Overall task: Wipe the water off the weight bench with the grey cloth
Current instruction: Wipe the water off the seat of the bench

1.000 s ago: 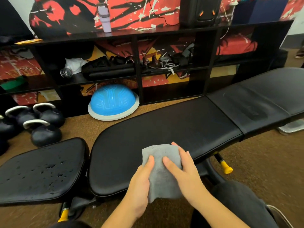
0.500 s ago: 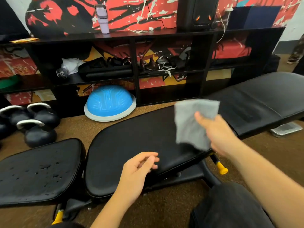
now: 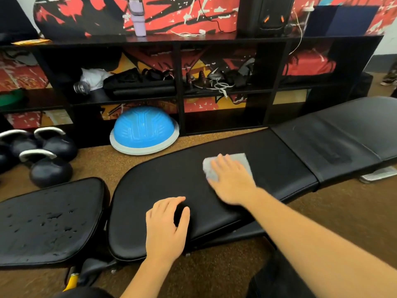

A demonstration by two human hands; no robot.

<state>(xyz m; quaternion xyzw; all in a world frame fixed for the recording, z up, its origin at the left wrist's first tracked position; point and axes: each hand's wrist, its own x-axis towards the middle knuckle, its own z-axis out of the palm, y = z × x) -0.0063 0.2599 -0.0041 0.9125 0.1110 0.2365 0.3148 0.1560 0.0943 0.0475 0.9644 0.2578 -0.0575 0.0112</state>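
Nearest, on the near edge of the middle pad of the weight bench (image 3: 161, 186): left hand (image 3: 166, 224), palm down, fingers loosely bent, holding nothing, seemingly bracing. At near left, seat pad (image 3: 49, 220) beaded with droplets, unwiped by the look of it. Easy to overlook with attention on the middle pad.

Further in and to the right: right hand (image 3: 231, 179), blurred, fingers straight and spread, pressing the grey cloth (image 3: 243, 161) flat on the middle pad. Gripping nothing, cloth kept under the palm by pressure alone. Probably mid-wipe. Could slide off the cloth on a fast stroke, or bunch it up and smear water instead of lifting it.

Far right, a dull, damp-looking patch (image 3: 335, 157) on the next pad. Might just spread if dragged over with a soaked cloth.

Beyond, on the floor, blue dome (image 3: 144, 130) and kettlebells (image 3: 50, 168), well apart from both hands, no hindrance.
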